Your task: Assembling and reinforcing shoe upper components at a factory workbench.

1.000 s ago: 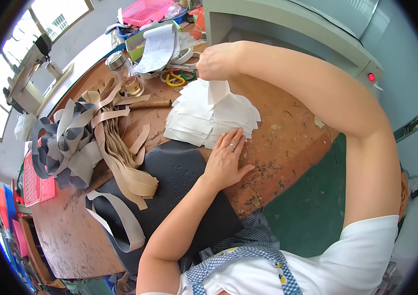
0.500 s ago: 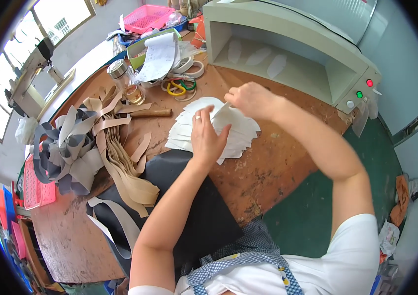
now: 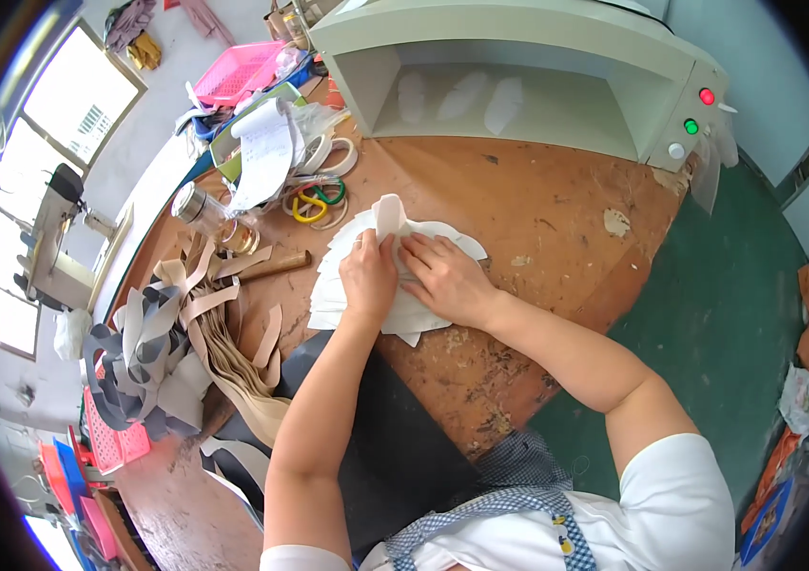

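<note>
A fanned pile of white, leaf-shaped flat pieces [image 3: 328,290] lies on the brown worktable. On top of it, one off-white piece [image 3: 388,215] points away from me, its rounded tip showing beyond my fingers. My left hand [image 3: 368,278] grips its left side, fingers bent and a ring on one of them. My right hand [image 3: 449,280] has its fingertips pressed on the right side of the same piece, the fingers close together. The lower part of that piece is hidden behind my hands.
A grey open-fronted machine [image 3: 509,143] with three pale pieces inside stands at the back. To the left lie beige strips [image 3: 224,352], grey strips [image 3: 152,357], a wooden handle [image 3: 276,266], a glass bottle [image 3: 219,221] and scissors [image 3: 310,205]. Black sheet material [image 3: 404,428] covers the near edge.
My right hand has come down from above the pile's right side to beside my left hand. Both now touch the off-white piece. The view has shifted a little.
</note>
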The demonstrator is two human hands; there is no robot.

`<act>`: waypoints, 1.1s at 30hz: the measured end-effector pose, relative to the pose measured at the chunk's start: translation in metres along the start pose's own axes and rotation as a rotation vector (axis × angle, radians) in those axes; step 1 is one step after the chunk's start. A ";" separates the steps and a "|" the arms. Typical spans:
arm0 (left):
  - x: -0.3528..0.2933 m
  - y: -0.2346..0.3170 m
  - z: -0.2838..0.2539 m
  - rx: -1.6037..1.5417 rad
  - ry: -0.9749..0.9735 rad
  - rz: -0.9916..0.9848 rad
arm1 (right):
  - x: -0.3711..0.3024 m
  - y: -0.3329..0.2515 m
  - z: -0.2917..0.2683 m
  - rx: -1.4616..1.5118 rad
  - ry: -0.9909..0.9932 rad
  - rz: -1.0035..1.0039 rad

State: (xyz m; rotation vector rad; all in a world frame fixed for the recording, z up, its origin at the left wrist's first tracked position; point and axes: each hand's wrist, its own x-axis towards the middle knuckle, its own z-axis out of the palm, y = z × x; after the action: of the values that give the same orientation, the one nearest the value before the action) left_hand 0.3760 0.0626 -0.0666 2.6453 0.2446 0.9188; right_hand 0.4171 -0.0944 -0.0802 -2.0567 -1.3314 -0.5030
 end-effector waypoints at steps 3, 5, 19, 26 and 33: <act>-0.002 -0.004 0.001 -0.005 0.041 0.006 | 0.002 -0.003 0.004 -0.055 -0.005 -0.027; -0.001 -0.004 0.001 -0.017 0.059 0.016 | 0.002 -0.005 0.005 -0.104 0.023 -0.051; -0.002 -0.012 0.004 -0.274 0.269 -0.107 | 0.006 -0.008 0.003 -0.104 0.006 -0.036; 0.000 -0.017 0.008 -0.390 0.372 -0.149 | 0.004 -0.007 0.005 -0.109 -0.004 -0.043; 0.011 -0.024 -0.007 -0.323 0.457 -0.253 | 0.004 -0.006 0.007 -0.117 -0.011 -0.039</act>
State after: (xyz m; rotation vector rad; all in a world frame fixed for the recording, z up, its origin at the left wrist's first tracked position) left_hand 0.3794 0.0900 -0.0639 2.0327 0.4800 1.3351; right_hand 0.4132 -0.0852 -0.0810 -2.1339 -1.3804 -0.6009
